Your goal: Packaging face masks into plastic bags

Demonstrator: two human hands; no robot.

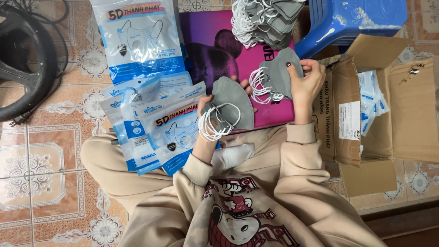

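Left hand [208, 120], centre of the frame: fingers closed around a stack of grey face masks [234, 104] with white ear loops hanging at its lower left; grip firm, thumb hidden behind the stack. Right hand [305, 81], right of centre and slightly higher: fingers curled shut on a second, smaller bunch of grey masks [280, 73], loops trailing to the left, dark-painted thumbnail resting on the fabric. The two bundles sit near each other, not touching. Beneath both: a pink-and-purple board [215, 50] serving as a work surface across the lap. Top centre: a larger heap of loose grey masks [263, 20] resting on the board's far edge. Left of centre: a fanned pile of blue-and-white printed pouches [151, 123], one more lying flat at upper left [137, 39]. Right side: an open cardboard box [402, 110] holding filled pouches. Upper right: a blue plastic stool [356, 18]. Far left edge: a black fan base [23, 64] on patterned floor tiles [41, 183]. Bottom: beige sweatshirt sleeves, person seated cross-legged.
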